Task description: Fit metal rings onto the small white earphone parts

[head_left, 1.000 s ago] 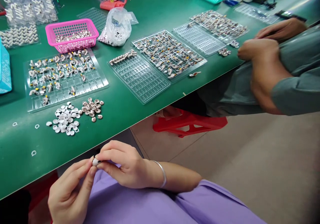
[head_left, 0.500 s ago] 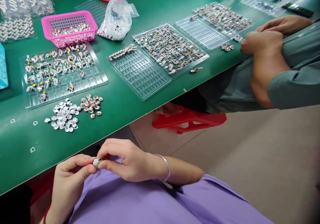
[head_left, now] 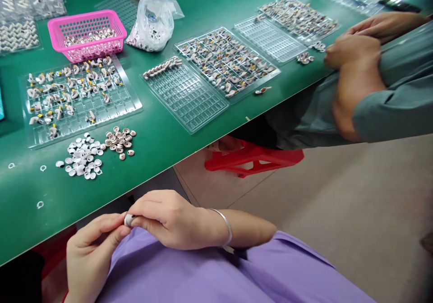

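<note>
Low over my lap, in front of the table edge, my left hand [head_left: 94,246] and my right hand [head_left: 165,217] meet fingertip to fingertip. Both pinch one small whitish earbud shell [head_left: 128,220] with a dark spot on its right side. The fingers cover part of it. On the green table [head_left: 162,156] beyond lie a pile of white round shells [head_left: 83,156] and a smaller pile of beige shells [head_left: 119,140]. Behind them a clear tray [head_left: 130,102] carries rows of stemmed earbud parts with yellow bits.
A pink basket [head_left: 54,46] of small parts and a clear plastic bag [head_left: 154,21] stand farther back. More trays lie to the right, one a clear tray [head_left: 189,98] with a single row of parts. A co-worker's hands [head_left: 355,46] are at right, above a red stool [head_left: 253,158].
The view has shifted slightly, so the table things sit a little farther left and higher. My hands still pinch the shell, which has turned slightly between the fingertips.
</note>
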The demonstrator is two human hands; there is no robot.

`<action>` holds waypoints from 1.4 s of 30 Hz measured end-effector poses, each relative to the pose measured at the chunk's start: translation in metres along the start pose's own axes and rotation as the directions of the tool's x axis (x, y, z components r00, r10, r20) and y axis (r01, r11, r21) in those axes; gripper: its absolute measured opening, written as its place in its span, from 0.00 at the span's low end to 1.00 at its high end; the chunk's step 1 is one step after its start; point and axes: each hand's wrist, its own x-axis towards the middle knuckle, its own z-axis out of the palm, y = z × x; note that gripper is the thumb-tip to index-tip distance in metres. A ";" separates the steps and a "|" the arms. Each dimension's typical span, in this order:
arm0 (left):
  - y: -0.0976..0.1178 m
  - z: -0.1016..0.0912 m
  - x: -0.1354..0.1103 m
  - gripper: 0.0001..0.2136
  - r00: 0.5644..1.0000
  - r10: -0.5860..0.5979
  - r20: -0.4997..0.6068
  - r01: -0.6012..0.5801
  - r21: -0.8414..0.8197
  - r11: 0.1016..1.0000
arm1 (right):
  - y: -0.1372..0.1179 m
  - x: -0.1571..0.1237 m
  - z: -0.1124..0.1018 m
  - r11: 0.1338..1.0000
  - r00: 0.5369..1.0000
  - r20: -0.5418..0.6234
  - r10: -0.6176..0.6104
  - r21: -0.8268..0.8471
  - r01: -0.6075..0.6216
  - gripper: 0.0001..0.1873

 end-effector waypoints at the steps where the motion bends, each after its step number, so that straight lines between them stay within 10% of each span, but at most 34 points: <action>1: 0.000 0.000 0.000 0.08 1.000 0.011 -0.008 -0.011 0.005 1.000 | 0.000 0.000 0.000 1.000 1.000 0.002 0.000 -0.010 0.000 0.10; 11: 0.005 0.003 -0.004 0.07 0.992 0.124 -0.038 -0.119 0.100 0.988 | 0.003 -0.001 0.005 0.996 0.998 0.013 0.067 0.059 -0.067 0.11; 20: 0.014 -0.006 0.012 0.02 0.963 0.184 0.198 -0.206 0.097 0.974 | -0.002 0.001 -0.006 0.983 0.981 0.168 0.101 0.135 -0.125 0.09; 32: 0.020 0.001 0.021 0.10 0.930 -0.009 0.368 0.003 0.018 1.000 | -0.013 -0.005 -0.012 0.898 0.927 0.288 0.239 0.298 -0.324 0.08; 42: 0.022 0.003 0.019 0.10 0.909 0.062 0.412 -0.088 0.043 0.995 | -0.016 -0.007 -0.015 0.824 0.861 0.413 0.296 0.346 -0.449 0.10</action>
